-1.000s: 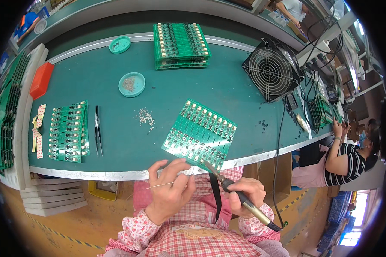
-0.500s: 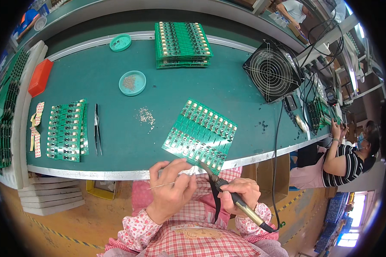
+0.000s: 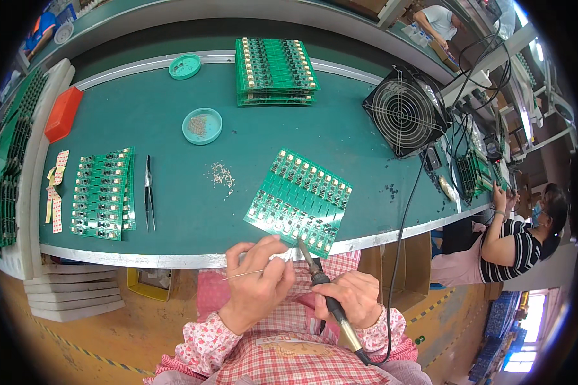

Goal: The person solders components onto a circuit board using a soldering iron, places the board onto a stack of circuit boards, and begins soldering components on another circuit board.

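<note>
At glossy board (image 3: pixel 300 202), tapered iron (image 3: pixel 336 310).

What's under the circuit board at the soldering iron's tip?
Green tabletop shows around the circuit board; its near corner crosses the silver edge. Whatever lies beneath is covered.

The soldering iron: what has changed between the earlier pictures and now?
The right hand and soldering iron shifted left, the iron now slanting more steeply in the picture. Neither hand let go. The left hand, its thin wire and the circuit board barely changed.
</note>
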Motion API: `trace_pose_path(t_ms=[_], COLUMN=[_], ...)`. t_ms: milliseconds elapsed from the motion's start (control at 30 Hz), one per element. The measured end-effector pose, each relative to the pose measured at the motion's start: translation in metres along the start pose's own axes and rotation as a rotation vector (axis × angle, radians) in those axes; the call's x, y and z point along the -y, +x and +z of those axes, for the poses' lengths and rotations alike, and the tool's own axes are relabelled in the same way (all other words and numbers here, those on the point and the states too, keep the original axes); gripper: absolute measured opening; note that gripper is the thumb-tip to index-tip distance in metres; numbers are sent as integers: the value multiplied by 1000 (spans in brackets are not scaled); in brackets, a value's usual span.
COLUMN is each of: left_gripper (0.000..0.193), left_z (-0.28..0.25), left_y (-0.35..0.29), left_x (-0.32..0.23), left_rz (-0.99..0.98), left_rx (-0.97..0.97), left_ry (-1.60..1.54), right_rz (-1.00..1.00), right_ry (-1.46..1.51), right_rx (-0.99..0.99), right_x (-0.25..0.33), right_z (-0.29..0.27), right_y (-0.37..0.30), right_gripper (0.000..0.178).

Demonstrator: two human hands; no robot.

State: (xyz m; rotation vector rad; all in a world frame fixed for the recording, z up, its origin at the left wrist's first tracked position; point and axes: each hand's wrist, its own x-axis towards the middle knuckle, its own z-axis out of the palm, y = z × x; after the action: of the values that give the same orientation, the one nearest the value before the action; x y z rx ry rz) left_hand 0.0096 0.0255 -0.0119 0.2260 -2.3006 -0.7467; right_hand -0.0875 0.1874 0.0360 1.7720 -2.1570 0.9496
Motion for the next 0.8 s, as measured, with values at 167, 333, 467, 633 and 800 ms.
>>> trace_pose_path(t_ms=[167, 333, 467, 633, 800], left_gripper=[14, 14, 15, 16, 16], left_z=[-2, -5, -5, -2, -2], left_y=[1, 4, 10, 12, 13], left_x=[1, 0, -2, 0, 0], left_rz=[-5, -27, -16, -18, -26], left_rx=[1, -3, -4, -10, -5], left_ry=[-22, -61, -63, -71, -53], right_rz=[93, 597, 679, 673, 696], right_ry=[184, 429, 546, 602, 627], right_rx=[-154, -375, -429, -395, -311], right_x=[-7, -4, -4, -12, -15], right_z=[-5, -10, -8, -3, -8], right_y=[6, -7, -2, 11, 23], right_gripper=[13, 12, 17, 14, 12])
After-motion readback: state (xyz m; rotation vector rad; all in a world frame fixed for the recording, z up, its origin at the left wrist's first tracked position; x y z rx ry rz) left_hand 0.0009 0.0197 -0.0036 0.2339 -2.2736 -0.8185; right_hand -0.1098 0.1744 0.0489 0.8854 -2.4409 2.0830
